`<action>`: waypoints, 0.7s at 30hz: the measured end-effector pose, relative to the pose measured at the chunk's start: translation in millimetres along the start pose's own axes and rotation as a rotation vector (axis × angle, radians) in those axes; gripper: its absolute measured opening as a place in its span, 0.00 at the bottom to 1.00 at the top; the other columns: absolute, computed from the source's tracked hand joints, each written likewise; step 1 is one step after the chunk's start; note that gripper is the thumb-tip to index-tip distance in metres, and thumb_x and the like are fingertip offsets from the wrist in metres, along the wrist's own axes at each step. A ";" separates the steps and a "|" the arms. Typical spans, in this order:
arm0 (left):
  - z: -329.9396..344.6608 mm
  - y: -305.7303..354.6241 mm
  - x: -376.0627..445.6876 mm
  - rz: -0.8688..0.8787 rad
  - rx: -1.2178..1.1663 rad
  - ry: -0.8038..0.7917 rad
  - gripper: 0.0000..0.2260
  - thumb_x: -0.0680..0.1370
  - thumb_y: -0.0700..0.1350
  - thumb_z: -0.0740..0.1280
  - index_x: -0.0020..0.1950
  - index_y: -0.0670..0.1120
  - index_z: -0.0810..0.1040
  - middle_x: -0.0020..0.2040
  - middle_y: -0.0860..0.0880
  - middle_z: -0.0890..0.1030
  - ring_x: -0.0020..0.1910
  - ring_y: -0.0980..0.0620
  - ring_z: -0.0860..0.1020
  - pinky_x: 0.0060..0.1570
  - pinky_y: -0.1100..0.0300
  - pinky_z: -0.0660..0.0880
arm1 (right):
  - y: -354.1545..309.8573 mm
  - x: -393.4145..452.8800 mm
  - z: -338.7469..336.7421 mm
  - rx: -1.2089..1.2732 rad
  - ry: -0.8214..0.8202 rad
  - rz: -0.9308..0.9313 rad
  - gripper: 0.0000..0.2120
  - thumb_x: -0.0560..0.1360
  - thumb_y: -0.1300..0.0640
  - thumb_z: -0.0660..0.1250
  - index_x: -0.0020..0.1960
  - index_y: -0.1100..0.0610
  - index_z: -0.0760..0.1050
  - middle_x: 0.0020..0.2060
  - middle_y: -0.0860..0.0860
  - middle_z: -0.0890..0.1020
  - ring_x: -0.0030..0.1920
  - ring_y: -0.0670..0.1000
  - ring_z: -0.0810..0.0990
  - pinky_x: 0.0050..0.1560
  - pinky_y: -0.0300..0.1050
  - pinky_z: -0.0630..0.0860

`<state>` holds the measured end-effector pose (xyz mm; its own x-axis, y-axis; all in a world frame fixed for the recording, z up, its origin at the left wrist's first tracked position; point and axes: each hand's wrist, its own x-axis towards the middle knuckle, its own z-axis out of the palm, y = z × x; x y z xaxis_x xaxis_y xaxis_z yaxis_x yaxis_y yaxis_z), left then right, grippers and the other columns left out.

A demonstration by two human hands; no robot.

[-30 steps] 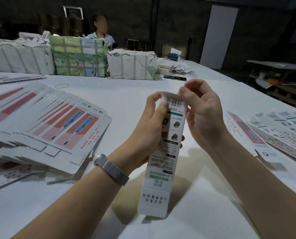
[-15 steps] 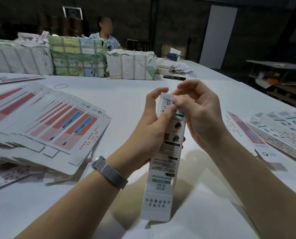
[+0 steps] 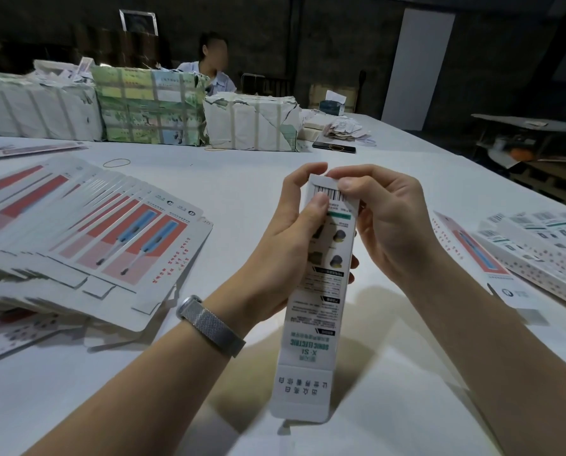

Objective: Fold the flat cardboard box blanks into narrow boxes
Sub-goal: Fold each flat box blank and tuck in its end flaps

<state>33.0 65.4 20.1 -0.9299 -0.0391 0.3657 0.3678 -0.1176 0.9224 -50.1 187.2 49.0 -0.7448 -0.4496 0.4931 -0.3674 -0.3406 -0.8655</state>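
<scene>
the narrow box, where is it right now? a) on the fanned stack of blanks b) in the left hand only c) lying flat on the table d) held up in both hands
d: the narrow box is off the table, with the left hand wrapped round its upper part and the right hand pinching its barcode end.
</scene>
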 end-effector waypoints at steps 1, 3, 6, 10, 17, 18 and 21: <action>0.0 -0.4 0.1 0.002 -0.002 0.000 0.12 0.87 0.50 0.54 0.68 0.64 0.65 0.41 0.47 0.82 0.38 0.42 0.83 0.36 0.53 0.80 | 0.2 -0.1 0.0 -0.011 0.004 -0.005 0.07 0.74 0.63 0.65 0.44 0.60 0.83 0.37 0.55 0.84 0.40 0.60 0.79 0.44 0.60 0.71; 0.0 -1.3 0.1 0.010 0.004 -0.007 0.12 0.87 0.50 0.54 0.68 0.64 0.64 0.41 0.47 0.81 0.37 0.42 0.83 0.35 0.53 0.80 | 0.1 -0.2 0.3 -0.028 0.016 -0.014 0.07 0.74 0.63 0.66 0.43 0.59 0.83 0.36 0.54 0.84 0.39 0.58 0.80 0.42 0.57 0.74; 1.6 -1.9 0.2 0.017 0.031 -0.029 0.13 0.86 0.52 0.55 0.69 0.66 0.62 0.43 0.46 0.81 0.38 0.42 0.83 0.36 0.52 0.80 | -0.6 -0.3 0.0 -0.018 0.052 -0.022 0.07 0.73 0.61 0.66 0.41 0.57 0.83 0.34 0.52 0.83 0.37 0.57 0.81 0.36 0.51 0.76; 2.7 -1.7 0.6 0.028 0.029 -0.054 0.18 0.82 0.54 0.57 0.70 0.69 0.61 0.47 0.43 0.81 0.39 0.40 0.83 0.37 0.50 0.81 | -0.9 0.2 -1.1 -0.040 0.059 -0.039 0.06 0.74 0.59 0.65 0.43 0.58 0.81 0.33 0.49 0.82 0.37 0.56 0.81 0.35 0.50 0.77; 1.4 -2.8 0.8 0.044 0.022 -0.065 0.19 0.82 0.54 0.57 0.71 0.70 0.60 0.46 0.46 0.82 0.38 0.41 0.83 0.37 0.51 0.81 | -2.8 1.5 -3.7 -0.012 0.038 0.021 0.07 0.73 0.58 0.65 0.42 0.56 0.81 0.33 0.50 0.81 0.40 0.53 0.81 0.38 0.48 0.78; 1.1 -2.9 0.6 0.044 0.021 -0.060 0.19 0.82 0.54 0.57 0.71 0.70 0.60 0.45 0.46 0.83 0.38 0.42 0.83 0.37 0.51 0.81 | -3.2 1.6 -4.0 -0.006 0.024 0.036 0.07 0.73 0.58 0.65 0.42 0.57 0.81 0.34 0.50 0.81 0.40 0.53 0.81 0.39 0.49 0.77; 0.6 -2.7 0.0 0.053 0.026 -0.050 0.18 0.83 0.54 0.57 0.71 0.69 0.61 0.44 0.49 0.83 0.38 0.43 0.83 0.36 0.52 0.81 | -4.6 2.1 -5.2 -0.005 0.000 0.065 0.08 0.73 0.57 0.65 0.41 0.56 0.82 0.35 0.50 0.81 0.41 0.52 0.81 0.42 0.50 0.77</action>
<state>32.0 66.3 17.7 -0.9079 0.0054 0.4191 0.4169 -0.0909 0.9044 -52.9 192.0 53.6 -0.7670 -0.4709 0.4358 -0.3209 -0.3067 -0.8961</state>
